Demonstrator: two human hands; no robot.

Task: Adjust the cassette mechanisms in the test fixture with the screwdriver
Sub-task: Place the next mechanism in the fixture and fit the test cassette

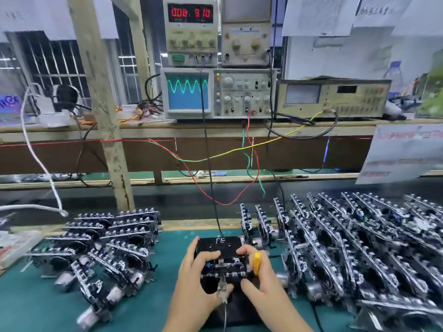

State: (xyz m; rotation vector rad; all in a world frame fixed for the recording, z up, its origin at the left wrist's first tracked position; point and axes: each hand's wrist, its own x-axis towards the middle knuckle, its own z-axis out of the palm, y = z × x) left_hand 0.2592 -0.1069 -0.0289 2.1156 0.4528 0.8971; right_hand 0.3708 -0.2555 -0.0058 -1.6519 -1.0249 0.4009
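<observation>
Right hand [257,279] closes its grip around the yellow-handled screwdriver [257,263], fingers curled about the handle; the tip is hidden, so where it bears cannot be told. Left hand [199,276] holds the left side of the black test fixture [219,248], thumb lying across its top and fingers round its near and far edges. The fixture sits on the green worktop [36,305] at near centre, with a cassette mechanism [224,265] seated in its near half. An oscilloscope [187,92] on the far shelf shows a green sine trace. Risk, as a judgement: if the blade slips off the adjusting screw, it may mark the mechanism or pull the thin lead [224,307] running from the fixture's near edge; over-turning would carry the adjustment past its setting, and a loose left-hand hold would let the fixture shift. No bins are in use: adjusted or waiting mechanisms stand in a left stack [107,238] and right rows [347,238] directly on the worktop; which is which cannot be told.
</observation>
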